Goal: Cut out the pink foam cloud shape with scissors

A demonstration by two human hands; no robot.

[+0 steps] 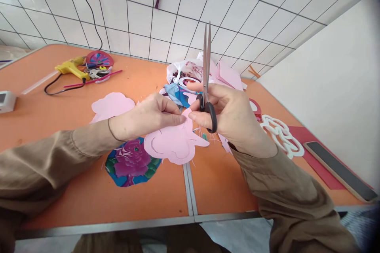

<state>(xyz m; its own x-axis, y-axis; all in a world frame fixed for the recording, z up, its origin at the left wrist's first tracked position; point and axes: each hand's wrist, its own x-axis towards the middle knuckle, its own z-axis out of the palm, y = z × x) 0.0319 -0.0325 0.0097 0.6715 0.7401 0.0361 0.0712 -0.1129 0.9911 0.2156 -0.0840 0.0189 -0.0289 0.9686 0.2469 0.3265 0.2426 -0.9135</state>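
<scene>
A pink cloud-shaped cutout (173, 144) with curved lines drawn on it hangs from my left hand (152, 116), whose thumb and fingers pinch its upper edge. My right hand (237, 114) has black-handled scissors (207, 67) hooked on its fingers, blades nearly together and pointing up. The thumb and forefinger of that hand also meet the cutout's top edge. Below and left of the cutout, a piece of blue cloth with a purple flower (133, 162) lies on the orange table (89, 205), partly covered. Another pink scalloped piece (113, 102) lies behind my left wrist.
At the back left lie a yellow glue gun (73, 69), pliers (96, 73) and a round red piece (101, 58). A plastic bag (178, 69) and blue cloth scraps stand behind my hands. White ring cutouts (282, 134), a red sheet (320, 158) and a phone (341, 172) lie right.
</scene>
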